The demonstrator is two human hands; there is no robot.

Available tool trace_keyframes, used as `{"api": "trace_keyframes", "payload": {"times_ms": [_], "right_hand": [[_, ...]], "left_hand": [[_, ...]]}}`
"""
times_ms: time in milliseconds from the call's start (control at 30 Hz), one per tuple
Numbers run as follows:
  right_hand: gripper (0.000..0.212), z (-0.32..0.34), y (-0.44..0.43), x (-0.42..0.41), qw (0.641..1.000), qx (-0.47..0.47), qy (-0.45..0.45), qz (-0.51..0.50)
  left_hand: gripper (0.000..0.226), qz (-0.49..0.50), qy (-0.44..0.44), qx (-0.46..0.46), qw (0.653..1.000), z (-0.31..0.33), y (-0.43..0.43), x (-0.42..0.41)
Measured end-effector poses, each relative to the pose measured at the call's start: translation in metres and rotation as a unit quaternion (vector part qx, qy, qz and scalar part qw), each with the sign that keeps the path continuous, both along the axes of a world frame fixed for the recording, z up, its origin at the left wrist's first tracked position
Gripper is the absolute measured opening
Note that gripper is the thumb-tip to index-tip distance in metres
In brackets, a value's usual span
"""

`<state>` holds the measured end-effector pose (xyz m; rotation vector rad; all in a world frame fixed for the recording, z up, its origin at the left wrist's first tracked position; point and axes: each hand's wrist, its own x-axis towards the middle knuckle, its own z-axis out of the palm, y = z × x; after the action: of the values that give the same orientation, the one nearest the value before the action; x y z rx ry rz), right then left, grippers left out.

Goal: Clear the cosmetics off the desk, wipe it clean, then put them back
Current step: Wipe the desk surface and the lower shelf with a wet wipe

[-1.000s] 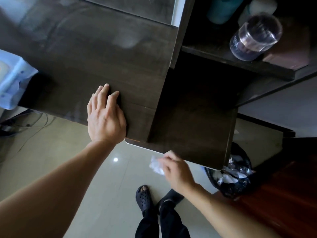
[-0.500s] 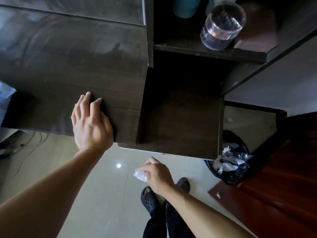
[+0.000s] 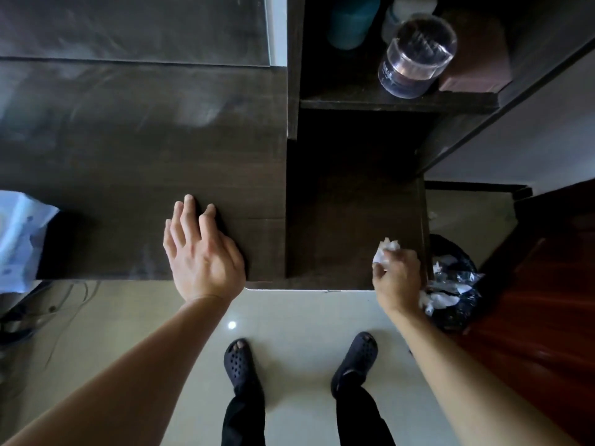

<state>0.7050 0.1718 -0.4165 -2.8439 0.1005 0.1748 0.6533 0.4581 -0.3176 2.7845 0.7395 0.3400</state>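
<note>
The dark wooden desk (image 3: 128,149) fills the upper left, its surface bare and streaked. My left hand (image 3: 201,252) rests flat on the desk's front edge, fingers apart, holding nothing. My right hand (image 3: 397,278) is closed around a crumpled white tissue (image 3: 386,251) at the right front corner of the lower side shelf (image 3: 351,204), close to the bin. On the upper shelf stand a clear jar (image 3: 415,56), a teal bottle (image 3: 349,22) and a white container (image 3: 412,4), partly cut off by the frame's top.
A black-bagged waste bin (image 3: 450,284) with white scraps stands on the floor right of the shelf. A pale blue plastic bag (image 3: 19,239) sits at the desk's left end. Cables (image 3: 64,304) lie under the desk. A reddish wooden panel (image 3: 547,300) is at right.
My right hand with the tissue has moved from below the desk's front edge rightward to the shelf's right corner, beside the bin. My left hand stays on the desk edge.
</note>
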Motion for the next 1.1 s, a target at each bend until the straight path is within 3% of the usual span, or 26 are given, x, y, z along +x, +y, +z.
{"api": "trace_keyframes", "payload": {"times_ms": [167, 333, 433, 600, 667, 733, 800, 1000, 1100], "right_hand": [[0.028, 0.004, 0.09, -0.067, 0.987, 0.148, -0.031, -0.059], [0.014, -0.001, 0.176, -0.109, 0.956, 0.232, 0.01, -0.179], [0.012, -0.004, 0.216, -0.118, 0.916, 0.28, 0.015, -0.287], [0.017, -0.006, 0.254, -0.13, 0.923, 0.288, 0.006, -0.255], [0.017, -0.002, 0.261, -0.134, 0.936, 0.291, 0.062, -0.189], [0.015, 0.004, 0.258, -0.138, 0.938, 0.309, 0.131, -0.083], [0.012, 0.008, 0.238, -0.134, 0.939, 0.317, 0.115, -0.072], [0.015, 0.005, 0.114, -0.082, 0.956, 0.215, 0.007, -0.198], [0.025, 0.01, 0.045, -0.049, 0.934, 0.136, -0.016, -0.329]], "left_hand": [[0.046, -0.048, 0.024, -0.006, 0.999, 0.002, 0.007, -0.001], [0.041, -0.287, 0.022, 0.02, 0.957, 0.007, 0.079, -0.019], [0.041, -0.322, 0.026, 0.016, 0.946, 0.009, 0.103, -0.025], [0.044, -0.323, 0.037, 0.02, 0.945, 0.007, 0.102, -0.026], [0.044, -0.324, 0.039, 0.019, 0.945, 0.007, 0.104, -0.026], [0.044, -0.324, 0.042, 0.017, 0.945, 0.006, 0.105, -0.028], [0.044, -0.326, 0.041, 0.013, 0.944, 0.007, 0.104, -0.027], [0.046, -0.325, 0.039, 0.011, 0.945, 0.007, 0.103, -0.027], [0.047, -0.309, 0.046, 0.002, 0.95, 0.01, 0.097, -0.027]]}}
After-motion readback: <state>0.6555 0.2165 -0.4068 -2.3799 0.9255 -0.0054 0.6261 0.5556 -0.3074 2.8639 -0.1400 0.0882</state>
